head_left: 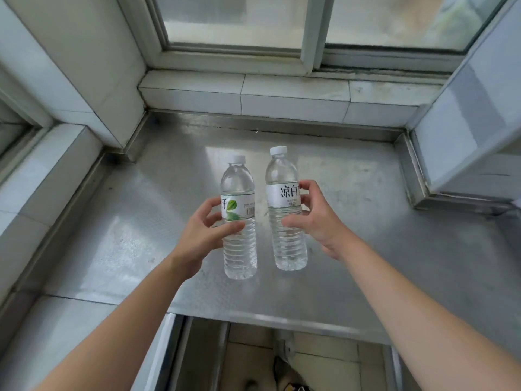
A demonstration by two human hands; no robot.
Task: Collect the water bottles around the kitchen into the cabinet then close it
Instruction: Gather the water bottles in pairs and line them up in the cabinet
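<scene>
Two water bottles sit at the centre of the frame, side by side and slightly apart, both upright with a small lean. The left bottle (239, 218) has a white cap and a white label with a green leaf; the right bottle (286, 210) has a white cap and a white label with black characters. Both are clear, ribbed in the lower half and look full.

The left hand (205, 230) curls around the left bottle at its label, thumb across the front below the label and fingers behind. The right hand (315, 215) curls around the right bottle at its label, thumb on the front and fingertips at the label's right edge. Whether the bottles are lifted or resting on the counter, I cannot tell.

Nothing else stands on the counter (366, 221) near the bottles, and nothing blocks the hands. The counter is dull, scuffed steel with a raised rim at the back. White tiled walls (84, 52) enclose it at the left and right of the frame, and a tiled sill (282, 91) runs across the back below a window (239, 21) with frosted panes at the top. At the bottom centre, below the counter's front edge, an opening (253, 356) shows a tiled floor.
</scene>
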